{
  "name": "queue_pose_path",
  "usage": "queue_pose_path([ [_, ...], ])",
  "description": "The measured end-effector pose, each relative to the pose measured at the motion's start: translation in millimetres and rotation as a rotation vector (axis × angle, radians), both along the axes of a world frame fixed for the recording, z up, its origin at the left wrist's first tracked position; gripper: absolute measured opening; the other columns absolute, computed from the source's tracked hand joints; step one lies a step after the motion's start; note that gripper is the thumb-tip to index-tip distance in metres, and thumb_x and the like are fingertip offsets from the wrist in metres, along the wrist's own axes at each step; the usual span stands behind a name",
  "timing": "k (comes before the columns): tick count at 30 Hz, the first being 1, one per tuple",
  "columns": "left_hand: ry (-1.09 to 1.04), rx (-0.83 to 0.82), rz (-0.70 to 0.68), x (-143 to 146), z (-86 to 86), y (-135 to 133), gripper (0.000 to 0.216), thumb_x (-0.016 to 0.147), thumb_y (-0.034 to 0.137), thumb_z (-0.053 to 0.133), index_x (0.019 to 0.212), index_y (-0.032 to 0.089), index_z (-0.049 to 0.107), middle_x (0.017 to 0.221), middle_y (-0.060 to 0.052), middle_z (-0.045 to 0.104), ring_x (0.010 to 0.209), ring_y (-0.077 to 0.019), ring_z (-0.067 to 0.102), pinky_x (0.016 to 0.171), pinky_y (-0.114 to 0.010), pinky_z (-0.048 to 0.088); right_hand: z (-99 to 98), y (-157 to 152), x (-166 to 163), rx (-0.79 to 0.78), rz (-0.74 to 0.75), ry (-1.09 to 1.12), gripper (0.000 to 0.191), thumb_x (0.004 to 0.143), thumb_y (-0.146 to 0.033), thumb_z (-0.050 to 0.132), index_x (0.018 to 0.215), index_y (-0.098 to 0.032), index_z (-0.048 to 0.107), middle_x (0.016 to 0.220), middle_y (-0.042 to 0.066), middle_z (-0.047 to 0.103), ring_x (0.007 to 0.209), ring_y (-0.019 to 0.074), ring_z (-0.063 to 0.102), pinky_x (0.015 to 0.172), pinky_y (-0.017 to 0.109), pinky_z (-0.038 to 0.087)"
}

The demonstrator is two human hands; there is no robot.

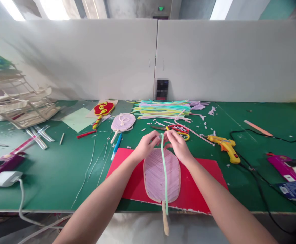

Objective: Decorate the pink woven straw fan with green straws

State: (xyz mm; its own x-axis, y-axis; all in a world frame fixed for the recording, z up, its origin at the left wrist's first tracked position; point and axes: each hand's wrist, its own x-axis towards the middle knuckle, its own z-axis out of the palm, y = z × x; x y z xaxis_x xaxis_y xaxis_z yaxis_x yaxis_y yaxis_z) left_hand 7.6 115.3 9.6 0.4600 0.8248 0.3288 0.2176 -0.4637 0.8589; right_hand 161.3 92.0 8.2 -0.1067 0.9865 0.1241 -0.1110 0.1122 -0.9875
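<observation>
Both my hands meet above the top edge of a lilac fan (153, 176), whose face is covered in slanting fuzzy strips. My left hand (149, 142) and my right hand (177, 144) pinch the upper end of a mint green pipe cleaner (165, 169). Its long part hangs down over the middle of the fan, with the lower end beside the beige handle (165, 220). Under the fan lies a red board (201, 179), and the handle juts past the table's front edge. My fingertips partly hide the pipe cleaner's end.
Behind my hands are scissors (183, 130) and a bundle of coloured pipe cleaners (163, 109). A yellow glue gun (225, 145) with a black cord lies right. A smaller lilac fan (124, 122), a blue pen (117, 146) and a red-yellow piece (103, 109) are left, near a purple power strip (4, 166).
</observation>
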Motion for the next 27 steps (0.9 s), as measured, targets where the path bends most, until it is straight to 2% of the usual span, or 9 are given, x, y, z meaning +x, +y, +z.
queue_pose_path([
  [4,0.056,0.102,0.124,-0.9,-2.9,2.1,0.021,0.087,0.031,0.041,0.073,0.016,0.049,0.066,0.002,0.05,0.064,-0.0093,0.044,0.062,-0.02,0.036,3.2,-3.0,-2.6,-0.171,0.131,0.087,0.029,0.075,-0.046,0.059,0.086,-0.021,0.05,0.072,0.001,0.061,0.068,0.0178,0.062,0.054,0.031,0.053],
  [7,0.072,0.147,0.169,-1.6,-3.0,2.3,0.02,0.086,0.03,0.041,0.074,0.016,0.049,0.068,0.002,0.05,0.064,-0.0091,0.044,0.061,-0.02,0.035,4.9,-6.0,-4.1,-0.184,0.225,0.094,0.035,0.07,-0.04,0.066,0.092,-0.021,0.047,0.065,-0.002,0.06,0.056,0.0152,0.06,0.053,0.031,0.053],
  [12,0.032,0.127,0.178,-2.7,1.7,1.0,0.022,0.088,0.032,0.04,0.073,0.017,0.048,0.067,0.002,0.05,0.064,-0.0089,0.045,0.063,-0.02,0.036,8.6,-4.7,4.3,-0.135,0.197,0.049,0.026,0.075,-0.039,0.061,0.088,-0.02,0.051,0.059,-0.006,0.054,0.034,0.0053,0.042,0.034,0.02,0.036],
  [16,-0.022,0.101,0.135,-1.8,3.1,-0.1,0.024,0.089,0.033,0.038,0.072,0.017,0.046,0.068,0.002,0.049,0.064,-0.0089,0.045,0.063,-0.02,0.036,7.6,1.4,15.1,-0.019,0.112,-0.122,0.023,0.077,-0.04,0.059,0.088,-0.02,0.056,0.058,-0.005,0.053,0.033,0.0031,0.032,0.031,0.019,0.024],
  [23,-0.019,0.033,0.029,-0.9,2.8,-0.9,0.028,0.089,0.036,0.038,0.071,0.016,0.047,0.066,0.002,0.048,0.063,-0.0093,0.044,0.063,-0.021,0.036,8.0,7.8,26.0,0.276,-0.071,-0.485,0.019,0.079,-0.037,0.057,0.08,-0.02,0.063,0.072,0.001,0.06,0.057,0.0113,0.049,0.052,0.025,0.037],
  [27,-0.025,0.036,0.041,-1.7,3.7,-0.6,0.029,0.088,0.036,0.038,0.07,0.016,0.047,0.066,0.001,0.049,0.064,-0.0096,0.045,0.064,-0.022,0.037,11.8,5.7,24.9,0.374,-0.117,-0.536,0.017,0.08,-0.035,0.057,0.079,-0.02,0.064,0.078,0.002,0.06,0.064,0.0126,0.05,0.056,0.025,0.038],
])
